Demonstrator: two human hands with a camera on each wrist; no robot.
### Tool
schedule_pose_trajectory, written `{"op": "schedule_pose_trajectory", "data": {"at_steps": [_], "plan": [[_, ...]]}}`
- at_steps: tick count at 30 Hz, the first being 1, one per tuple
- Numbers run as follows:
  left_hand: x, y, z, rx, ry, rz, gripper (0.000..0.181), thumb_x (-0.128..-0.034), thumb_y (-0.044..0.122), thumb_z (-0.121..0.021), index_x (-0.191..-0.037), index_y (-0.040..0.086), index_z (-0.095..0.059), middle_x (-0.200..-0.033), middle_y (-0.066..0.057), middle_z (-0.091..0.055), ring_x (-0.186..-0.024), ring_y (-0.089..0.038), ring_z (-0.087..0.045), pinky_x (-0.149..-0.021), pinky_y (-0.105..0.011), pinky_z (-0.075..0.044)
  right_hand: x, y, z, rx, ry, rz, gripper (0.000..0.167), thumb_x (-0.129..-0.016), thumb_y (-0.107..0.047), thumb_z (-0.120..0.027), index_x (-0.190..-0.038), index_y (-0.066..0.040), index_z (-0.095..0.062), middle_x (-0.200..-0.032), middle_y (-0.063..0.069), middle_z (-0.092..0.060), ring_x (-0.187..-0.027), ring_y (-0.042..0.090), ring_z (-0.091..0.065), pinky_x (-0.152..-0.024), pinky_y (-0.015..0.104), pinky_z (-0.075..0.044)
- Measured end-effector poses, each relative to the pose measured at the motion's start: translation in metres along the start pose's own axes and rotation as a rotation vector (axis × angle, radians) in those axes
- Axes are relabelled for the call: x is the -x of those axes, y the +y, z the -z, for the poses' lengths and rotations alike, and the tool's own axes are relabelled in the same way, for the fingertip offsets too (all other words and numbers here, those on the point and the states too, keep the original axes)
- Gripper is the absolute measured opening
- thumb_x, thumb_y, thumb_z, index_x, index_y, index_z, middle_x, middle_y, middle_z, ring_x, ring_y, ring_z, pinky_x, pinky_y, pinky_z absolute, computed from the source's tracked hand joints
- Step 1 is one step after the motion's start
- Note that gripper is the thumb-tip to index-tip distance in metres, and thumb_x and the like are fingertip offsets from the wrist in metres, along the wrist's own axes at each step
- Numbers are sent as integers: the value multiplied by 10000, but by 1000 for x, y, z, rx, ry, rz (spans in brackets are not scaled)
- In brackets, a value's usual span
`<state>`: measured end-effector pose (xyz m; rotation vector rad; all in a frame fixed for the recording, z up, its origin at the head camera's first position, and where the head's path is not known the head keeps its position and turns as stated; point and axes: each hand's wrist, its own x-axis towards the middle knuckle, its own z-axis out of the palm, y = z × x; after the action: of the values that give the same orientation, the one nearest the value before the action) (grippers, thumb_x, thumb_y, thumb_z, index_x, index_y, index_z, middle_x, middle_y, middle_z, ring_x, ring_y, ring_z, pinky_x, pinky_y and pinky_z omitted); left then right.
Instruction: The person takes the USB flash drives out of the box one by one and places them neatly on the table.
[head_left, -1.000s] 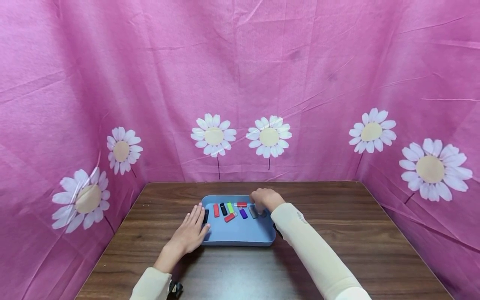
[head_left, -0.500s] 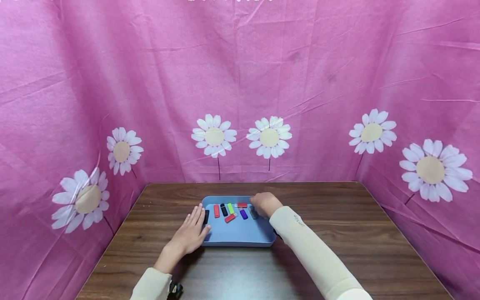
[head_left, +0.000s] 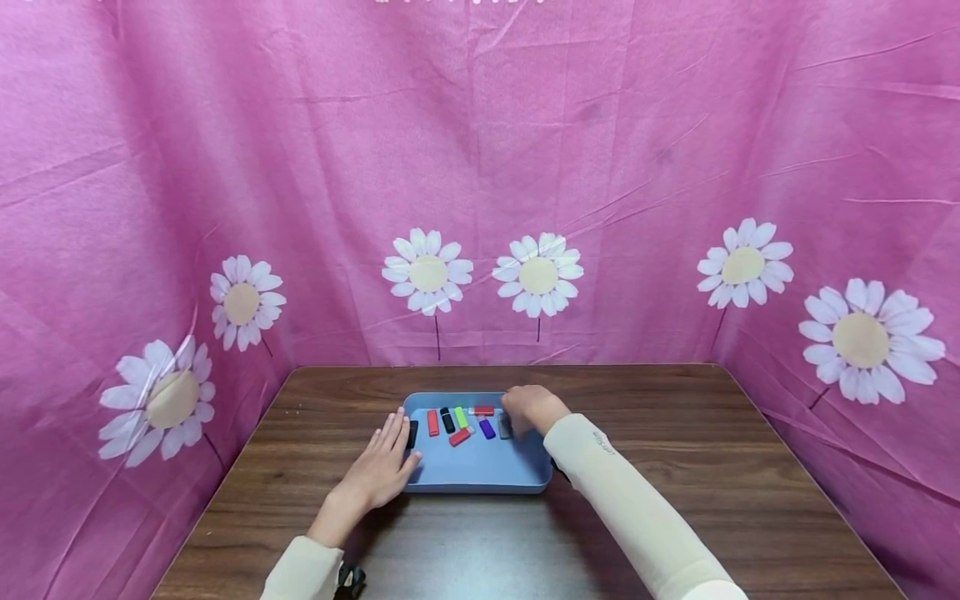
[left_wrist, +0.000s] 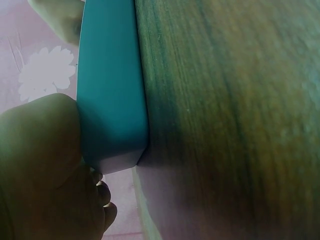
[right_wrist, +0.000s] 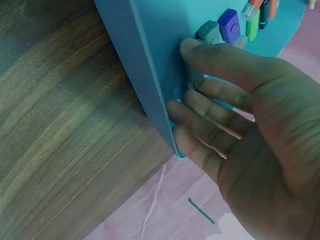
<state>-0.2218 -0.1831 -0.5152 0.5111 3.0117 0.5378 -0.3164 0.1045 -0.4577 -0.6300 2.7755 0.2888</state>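
Observation:
A blue tray (head_left: 480, 465) holds several USB sticks in a loose row. My left hand (head_left: 375, 467) rests on the tray's left edge with straight fingers, beside a black flat piece (head_left: 413, 433). At the right end, my right hand (head_left: 531, 406) reaches inside the tray. In the right wrist view its thumb and fingers pinch a dark grey USB stick (right_wrist: 194, 76), partly hidden by the thumb. Next to it lie a grey USB stick (head_left: 505, 427) and a purple one (head_left: 487, 428). Further left are red (head_left: 432, 422), black (head_left: 447, 420) and green (head_left: 461, 417) sticks.
The tray stands on a brown wooden table (head_left: 675, 467). Pink cloth (head_left: 637, 167) with white flowers hangs behind and at both sides. The tray's raised wall (right_wrist: 145, 65) runs close to the right fingers. Two more red sticks lie mid-tray, one at the back (head_left: 483, 410).
My right hand has shifted slightly inside the tray's right end. The grey stick beside it now lies straighter. My left hand keeps its place on the tray edge.

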Motion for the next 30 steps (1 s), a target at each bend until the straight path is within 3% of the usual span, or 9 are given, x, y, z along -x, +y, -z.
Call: {"op": "schedule_pose_trajectory", "data": {"at_steps": [3,7,18,23,30], "plan": [[1,1,0,0,-9,9,697,-1142,353,-452,-1656,-73,-249,-1777,-243,-135,-1654,-429,-144,-1338,-599,-185,-1,2,-1,-45,13,5,212,-823,-201,-895,-957,-152,-738,-990,-13,-697,-836,154,-554,-777,337,-542],[1,2,3,-1,-31,20,693,-1145,344,-452,-1658,-71,-242,-1779,-240,-125,-1659,-420,-132,-1344,-587,-182,-2,2,-1,-97,5,3,214,-823,-191,-906,-942,-149,-732,-888,-32,-660,-784,152,-555,-722,327,-523],[-3,-6,-2,41,17,-25,727,-1136,387,-443,-1650,-87,-246,-1767,-267,-147,-1646,-449,-146,-1321,-638,-184,0,6,4,-78,51,53,259,-812,-232,-897,-972,-175,-702,-937,-36,-673,-862,144,-584,-833,353,-574],[-4,-8,-2,21,0,-8,727,-1135,390,-446,-1665,-59,-230,-1779,-236,-131,-1658,-417,-141,-1337,-603,-180,5,11,5,-76,120,112,320,-792,-295,-909,-1027,-159,-740,-1041,-11,-707,-942,173,-653,-909,415,-595],[-1,-7,4,21,-21,-9,712,-1137,367,-446,-1666,-58,-229,-1778,-239,-130,-1661,-415,-124,-1338,-606,-170,14,22,7,-59,203,140,436,-823,-389,-900,-1165,-157,-760,-1123,14,-719,-932,204,-691,-927,462,-608]]}}
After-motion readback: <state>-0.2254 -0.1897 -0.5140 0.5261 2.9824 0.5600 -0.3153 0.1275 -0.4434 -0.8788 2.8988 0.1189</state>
